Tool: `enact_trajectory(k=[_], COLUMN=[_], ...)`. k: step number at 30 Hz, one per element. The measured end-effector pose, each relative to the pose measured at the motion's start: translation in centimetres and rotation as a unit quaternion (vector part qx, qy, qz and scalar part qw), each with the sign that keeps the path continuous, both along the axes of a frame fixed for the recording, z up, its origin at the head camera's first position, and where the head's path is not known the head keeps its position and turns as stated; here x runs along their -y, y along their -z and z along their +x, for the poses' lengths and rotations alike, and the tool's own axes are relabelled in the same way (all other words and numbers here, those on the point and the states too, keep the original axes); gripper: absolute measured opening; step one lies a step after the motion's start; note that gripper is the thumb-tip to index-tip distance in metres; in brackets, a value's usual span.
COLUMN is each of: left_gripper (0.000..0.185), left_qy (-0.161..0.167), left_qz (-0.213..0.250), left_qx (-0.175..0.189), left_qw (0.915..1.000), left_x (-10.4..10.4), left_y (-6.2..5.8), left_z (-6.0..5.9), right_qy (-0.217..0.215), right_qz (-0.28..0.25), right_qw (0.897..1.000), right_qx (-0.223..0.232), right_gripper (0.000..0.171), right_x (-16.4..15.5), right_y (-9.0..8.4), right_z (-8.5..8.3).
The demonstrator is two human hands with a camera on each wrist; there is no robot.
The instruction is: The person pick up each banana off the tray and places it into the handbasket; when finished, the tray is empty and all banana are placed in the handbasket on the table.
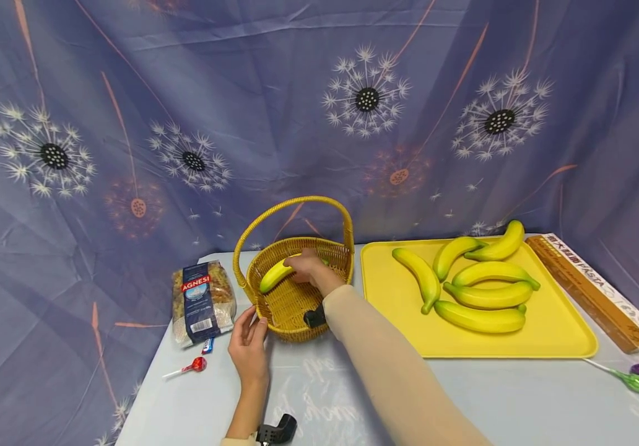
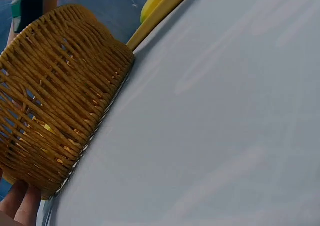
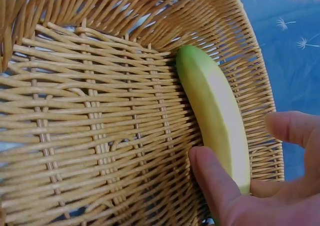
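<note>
A yellow wicker basket (image 1: 291,313) with a tall arched handle stands near the back of the table. My left hand (image 1: 249,350) holds its near left side, and a few of its fingertips (image 2: 29,206) show against the woven wall in the left wrist view. Inside the basket lies a yellow banana (image 3: 217,110) with a green tip, along the far wall. Over it reaches my right hand (image 1: 309,269). In the right wrist view the thumb stands apart from the banana, while other fingers (image 3: 212,178) lie along its opposite side. Part of the banana's near end is hidden by the hand.
Right of the basket is a yellow tray (image 1: 392,334) with several bananas (image 1: 489,294). A long pasta box (image 1: 598,291) lies beyond it, with lollipops (image 1: 634,381) in front. At left are a pasta bag (image 1: 202,303), a small blue wrapper (image 1: 208,345) and a red lollipop (image 1: 198,364).
</note>
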State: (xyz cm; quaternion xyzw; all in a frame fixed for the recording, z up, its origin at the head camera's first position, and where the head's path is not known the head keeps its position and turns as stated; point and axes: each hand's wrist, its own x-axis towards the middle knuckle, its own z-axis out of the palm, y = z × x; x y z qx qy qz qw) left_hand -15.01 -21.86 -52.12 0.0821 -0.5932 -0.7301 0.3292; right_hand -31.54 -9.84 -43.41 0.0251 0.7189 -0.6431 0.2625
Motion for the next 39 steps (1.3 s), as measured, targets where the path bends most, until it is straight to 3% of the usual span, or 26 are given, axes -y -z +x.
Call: enact_trajectory(k=[10, 17, 22, 27, 33, 36, 39], left_gripper=[0.034, 0.035, 0.035, 0.036, 0.035, 0.034, 0.035], left_qy=[0.016, 0.031, 0.024, 0.033, 0.027, 0.022, 0.023], left_qz=[-0.01, -0.024, -0.022, -0.014, -0.014, -0.014, -0.02], left_qx=[-0.004, -0.001, 0.014, 0.019, 0.014, 0.012, 0.016], left_qw=[0.9998, 0.9992, 0.9994, 0.9992, 0.9995, 0.9996, 0.9994], left_x=[0.0, -0.4, -0.6, -0.5, 0.2, 0.3, 0.3], left_y=[0.3, -2.3, -2.6, -2.1, -0.5, -0.1, 0.0], left_z=[-0.2, 0.6, 0.8, 0.5, -0.3, -0.3, -0.1], right_qy=[-0.033, -0.058, -0.116, -0.173, -0.243, -0.237, -0.197], right_qz=[0.023, 0.027, 0.01, 0.026, 0.073, 0.114, 0.187], right_qw=[0.999, 0.997, 0.99, 0.973, 0.936, 0.921, 0.906], right_qx=[-0.021, -0.041, -0.08, -0.151, -0.244, -0.286, -0.326], right_gripper=[0.078, 0.077, 0.082, 0.074, 0.048, 0.041, 0.038], right_x=[-0.3, -1.0, -2.1, -4.7, -10.1, -13.6, -17.4], right_y=[0.1, -1.6, -3.1, -4.6, -5.2, -4.9, -3.9], right_z=[0.0, -0.2, 0.1, 1.3, 2.8, 3.1, 3.0])
